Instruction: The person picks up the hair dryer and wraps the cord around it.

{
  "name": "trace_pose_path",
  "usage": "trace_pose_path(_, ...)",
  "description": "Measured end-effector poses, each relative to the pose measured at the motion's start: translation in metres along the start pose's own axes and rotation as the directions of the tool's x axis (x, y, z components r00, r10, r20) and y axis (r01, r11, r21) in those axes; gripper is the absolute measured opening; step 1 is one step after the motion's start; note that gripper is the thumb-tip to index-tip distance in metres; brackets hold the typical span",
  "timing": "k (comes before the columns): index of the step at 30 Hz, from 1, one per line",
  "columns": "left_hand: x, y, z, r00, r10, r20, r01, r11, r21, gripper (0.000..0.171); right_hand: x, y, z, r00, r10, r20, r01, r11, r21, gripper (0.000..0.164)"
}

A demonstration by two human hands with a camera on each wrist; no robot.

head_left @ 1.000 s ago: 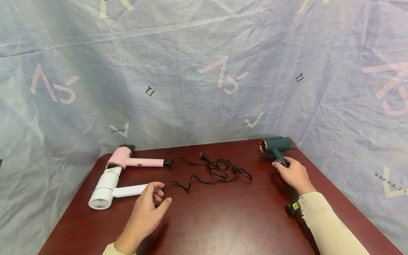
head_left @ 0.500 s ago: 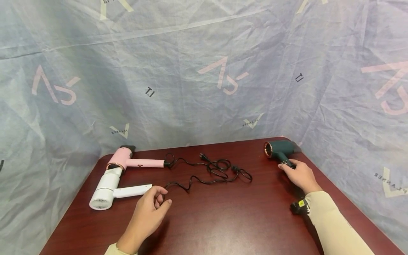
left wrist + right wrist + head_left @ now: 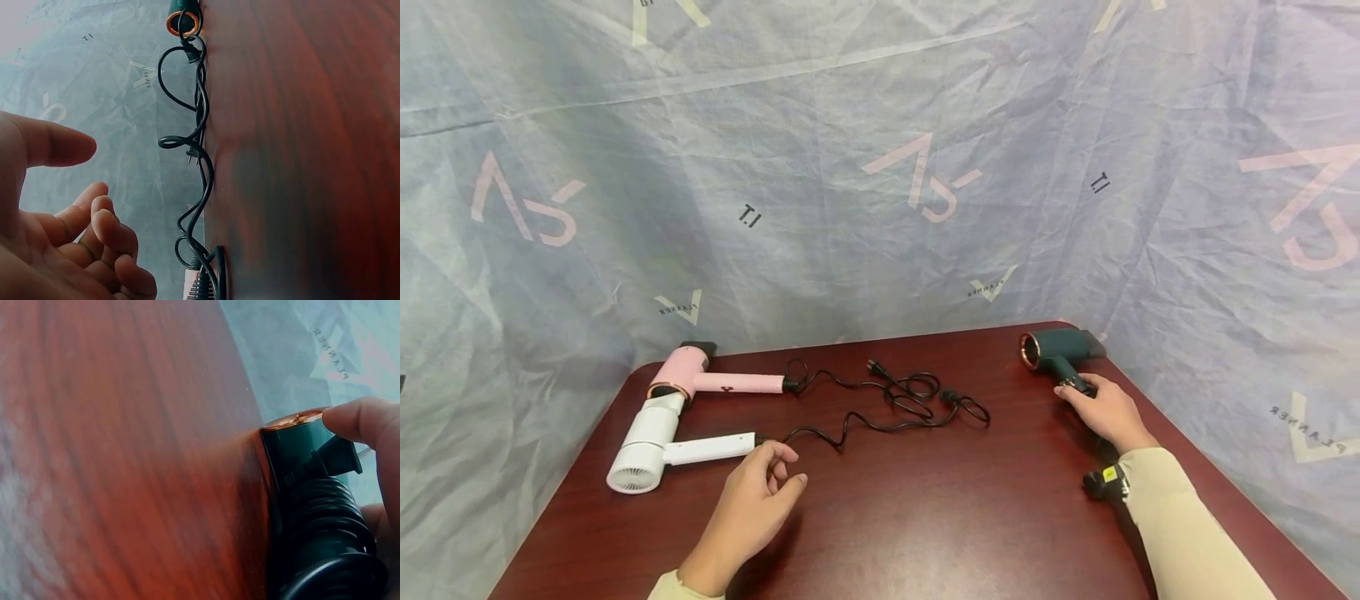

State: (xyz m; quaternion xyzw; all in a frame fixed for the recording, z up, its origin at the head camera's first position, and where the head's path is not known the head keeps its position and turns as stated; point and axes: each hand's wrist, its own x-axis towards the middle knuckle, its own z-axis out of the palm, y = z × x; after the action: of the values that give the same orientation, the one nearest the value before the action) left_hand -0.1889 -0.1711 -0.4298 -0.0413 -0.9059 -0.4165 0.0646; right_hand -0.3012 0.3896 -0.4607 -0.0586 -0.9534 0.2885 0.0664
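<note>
Several prints [image 3: 681, 309] read "PLANNER" mirrored; right hand [image 3: 1107, 413] holds green dryer [image 3: 1060, 349].

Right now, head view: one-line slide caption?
Right hand holds the dark green hair dryer; left hand lies relaxed near the white hair dryer, pink hair dryer beyond.

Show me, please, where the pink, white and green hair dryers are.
Pink hair dryer [image 3: 721, 382], head view, on the handle.
White hair dryer [image 3: 691, 450], head view, on the handle.
Green hair dryer [image 3: 1063, 347], head view, on the barrel.
</note>
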Motion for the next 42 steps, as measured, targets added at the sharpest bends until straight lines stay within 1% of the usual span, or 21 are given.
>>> trace_pose_path(6,0.000,0.000,0.001,1.000,-0.012,0.018,0.012,1.000,-0.016,0.022,0.001,0.005,0.001,1.000,0.005,0.000,-0.005,1.000,0.005,0.092)
trace_pose_path(11,-0.001,-0.001,0.001,0.999,-0.012,0.042,0.013,1.000,-0.025,0.022,0.000,0.006,0.001,1.000,0.002,0.013,-0.002,1.000,0.003,0.097)
trace_pose_path(18,0.000,-0.006,0.005,0.998,-0.004,0.057,0.005,1.000,-0.017,0.022,-0.001,0.007,0.001,1.000,-0.007,0.016,0.007,1.000,-0.014,0.105)
trace_pose_path(28,0.002,-0.013,0.004,0.998,-0.018,0.065,0.019,1.000,-0.008,0.021,0.002,0.007,0.005,0.999,-0.038,0.007,0.038,0.999,-0.029,0.107)
trace_pose_path(33,0.002,-0.016,0.007,0.997,-0.028,0.068,0.028,1.000,0.002,0.020,0.003,0.005,0.004,0.999,-0.043,0.020,0.043,0.999,-0.022,0.107)
trace_pose_path(38,0.002,-0.015,0.008,0.998,-0.013,0.066,0.013,1.000,0.000,0.019,0.002,0.005,0.005,0.998,-0.052,0.019,0.052,0.998,-0.020,0.107)
trace_pose_path(42,0.002,-0.012,0.007,0.997,-0.014,0.071,0.014,1.000,0.001,0.019,0.001,0.007,0.006,0.998,-0.059,0.015,0.059,0.998,-0.027,0.105)
